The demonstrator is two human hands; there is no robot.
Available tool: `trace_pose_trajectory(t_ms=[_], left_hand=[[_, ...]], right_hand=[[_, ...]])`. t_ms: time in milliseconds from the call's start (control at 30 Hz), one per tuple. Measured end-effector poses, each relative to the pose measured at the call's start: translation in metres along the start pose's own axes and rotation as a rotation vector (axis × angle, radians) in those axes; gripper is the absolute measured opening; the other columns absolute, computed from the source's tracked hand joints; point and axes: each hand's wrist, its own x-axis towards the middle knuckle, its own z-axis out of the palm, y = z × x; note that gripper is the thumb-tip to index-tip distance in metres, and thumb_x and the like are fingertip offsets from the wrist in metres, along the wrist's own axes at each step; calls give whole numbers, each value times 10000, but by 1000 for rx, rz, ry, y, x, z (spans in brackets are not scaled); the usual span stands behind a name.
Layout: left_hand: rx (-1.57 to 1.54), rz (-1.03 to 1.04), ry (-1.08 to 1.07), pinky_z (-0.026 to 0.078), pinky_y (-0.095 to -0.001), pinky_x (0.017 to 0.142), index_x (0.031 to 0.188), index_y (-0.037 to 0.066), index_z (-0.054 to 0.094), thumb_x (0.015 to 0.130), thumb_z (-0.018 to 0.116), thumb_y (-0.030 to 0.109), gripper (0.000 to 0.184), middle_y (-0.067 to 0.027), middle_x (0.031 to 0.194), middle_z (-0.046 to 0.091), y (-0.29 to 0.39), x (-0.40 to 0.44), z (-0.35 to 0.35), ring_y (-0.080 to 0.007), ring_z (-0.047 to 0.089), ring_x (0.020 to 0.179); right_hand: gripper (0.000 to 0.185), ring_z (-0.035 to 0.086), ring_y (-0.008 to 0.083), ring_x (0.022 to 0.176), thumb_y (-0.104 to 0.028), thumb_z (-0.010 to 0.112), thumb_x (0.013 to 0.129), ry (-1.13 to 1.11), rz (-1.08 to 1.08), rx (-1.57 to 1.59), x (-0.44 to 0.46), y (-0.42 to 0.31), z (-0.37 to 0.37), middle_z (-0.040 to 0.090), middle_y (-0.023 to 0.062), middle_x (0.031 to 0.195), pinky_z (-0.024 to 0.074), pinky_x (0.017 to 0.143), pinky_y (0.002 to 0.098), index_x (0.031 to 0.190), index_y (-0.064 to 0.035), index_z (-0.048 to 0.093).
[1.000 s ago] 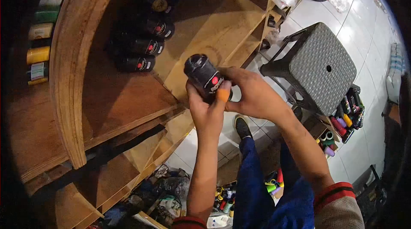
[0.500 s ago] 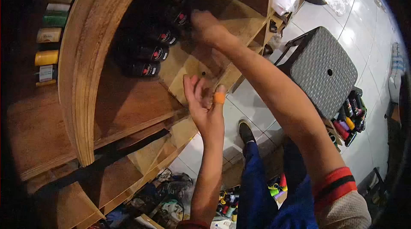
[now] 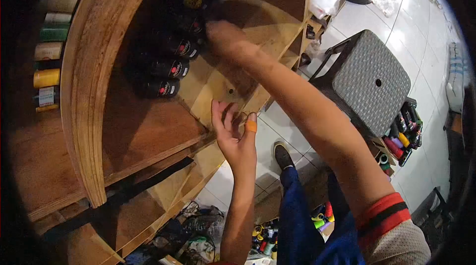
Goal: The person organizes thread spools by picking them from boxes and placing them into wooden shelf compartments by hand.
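Observation:
Inside the wooden shelf, a row of black cylinders (image 3: pixel 163 88) with red-and-white printed labels lies on its side. My right hand (image 3: pixel 224 39) reaches in at the far part of this row, right beside a black cylinder (image 3: pixel 192 27). Its fingers are lost in the shadow, so I cannot see whether they grip it. Closer to me, my left hand (image 3: pixel 234 133) is held palm up at the shelf's front edge, fingers apart, holding nothing. An orange band (image 3: pixel 251 125) wraps its thumb.
A curved wooden panel (image 3: pixel 82 81) rises at left, with coloured thread spools (image 3: pixel 47 78) beyond it. To the right, a grey woven-pattern stool (image 3: pixel 372 79) stands on white floor tiles. Several spools (image 3: pixel 396 141) lie beside it. Plastic-wrapped bundles (image 3: pixel 201 230) lie below the shelf.
My right hand has moved slightly left and down in the view, along the row of cylinders. My left hand keeps its open pose. The whole view has shifted a little.

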Motion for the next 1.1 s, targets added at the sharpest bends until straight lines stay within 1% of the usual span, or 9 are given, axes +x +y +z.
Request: trace_pose_trajectory(t_ms=[233,333,400,533,800,900,933,1000,1100], left_hand=[[-6,-33,-29,388,-310,939,1377,-16,295,831,616,-5,633,-168,1291,419,13,-7,11,-229,473,1151],[-27,-59,-147,407,-294,903,1333,-15,354,836,596,-27,552,-147,1210,488,14,-19,23,-199,521,1079],[-24,-91,-284,429,-281,869,1304,-16,389,839,582,-40,504,-132,1149,523,13,-33,40,-182,552,1014],[-10,-173,-583,455,-266,817,1279,-23,412,842,554,-51,460,-82,983,548,6,-70,94,-149,573,882],[76,-148,-1126,475,-265,814,1277,-19,432,832,557,-49,463,-57,937,550,20,-150,261,-130,571,885],[132,-97,-1239,474,-253,816,1277,-7,441,830,578,-39,469,-53,966,556,14,-172,326,-117,563,892],[135,-101,-1270,473,-251,812,1272,-6,446,831,578,-35,462,-53,966,558,11,-178,348,-117,562,893],[143,-103,-1331,471,-247,803,1263,-4,457,832,580,-26,449,-55,967,562,4,-188,388,-117,559,894],[237,-176,-1390,470,-239,768,1251,-17,461,845,576,9,423,-61,961,566,-16,-202,433,-119,556,893]], right_hand=[[324,605,356,988,-175,639,823,150,119,92,-44,-13,-28,624,220,1025,498,825,383,1068,27,574],[344,612,294,1010,-199,614,873,176,2,551,-112,13,-57,623,209,1076,488,862,320,1108,46,554],[283,623,237,990,-179,580,908,69,126,1119,-182,40,-69,638,179,1054,491,863,291,1087,40,562],[196,655,195,841,-139,562,914,107,650,1448,-336,96,-108,662,126,919,527,794,311,1049,2,582],[266,627,152,804,-181,593,878,701,1197,823,-566,234,-182,648,81,916,505,736,287,1071,1,579],[328,628,177,824,-172,642,828,858,1153,436,-607,299,-202,653,110,965,499,768,302,1089,14,570],[394,608,256,942,-141,684,763,750,1245,125,-610,314,-217,617,167,1044,480,840,348,1105,13,564],[530,527,332,1083,-126,719,703,745,1001,-211,-611,350,-236,551,196,1144,437,915,390,1172,12,517],[663,453,345,1170,-126,740,669,559,968,-402,-600,401,-267,504,179,1208,403,958,448,1261,-47,452]])
